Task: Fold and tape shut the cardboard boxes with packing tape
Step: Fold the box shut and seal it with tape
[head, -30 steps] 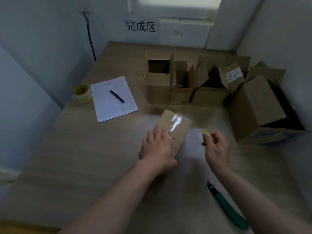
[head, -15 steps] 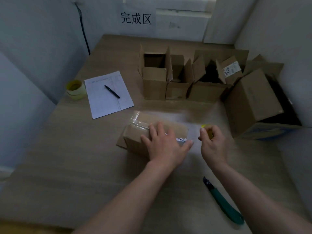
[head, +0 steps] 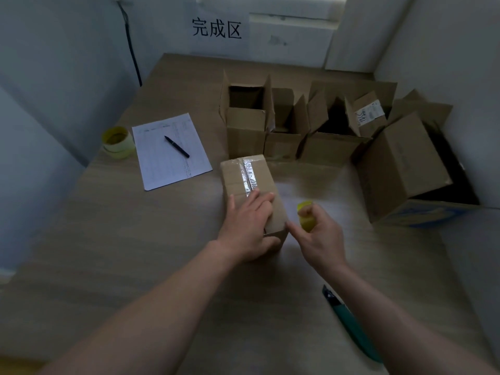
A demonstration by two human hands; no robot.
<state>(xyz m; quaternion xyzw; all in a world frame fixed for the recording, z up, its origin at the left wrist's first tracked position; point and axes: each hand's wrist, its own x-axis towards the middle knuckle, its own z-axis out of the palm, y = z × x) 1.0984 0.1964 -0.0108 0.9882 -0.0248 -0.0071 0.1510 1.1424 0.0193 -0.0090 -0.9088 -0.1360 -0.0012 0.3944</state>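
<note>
Spreading wide in pale wood grain: bench (head: 108, 253). Lying on its side at the far right, mouth gaping dark: big carton (head: 403, 169). Standing in a row along the back, flaps up: open boxes (head: 284, 125). Sitting mid-bench, seam taped with shiny strip: closed box (head: 243, 174). Pressing flat on its near top, fingers spread, not gripping: left hand (head: 247, 226). Clenching a yellow tape roll (head: 306, 215) just right of the box: right hand (head: 322, 239). Lying left of the boxes, carrying a pen (head: 176, 146): sheet (head: 170, 152). Resting near the right forearm: green knife (head: 351, 323). Sitting beside the sheet: second roll (head: 117, 142).
</note>
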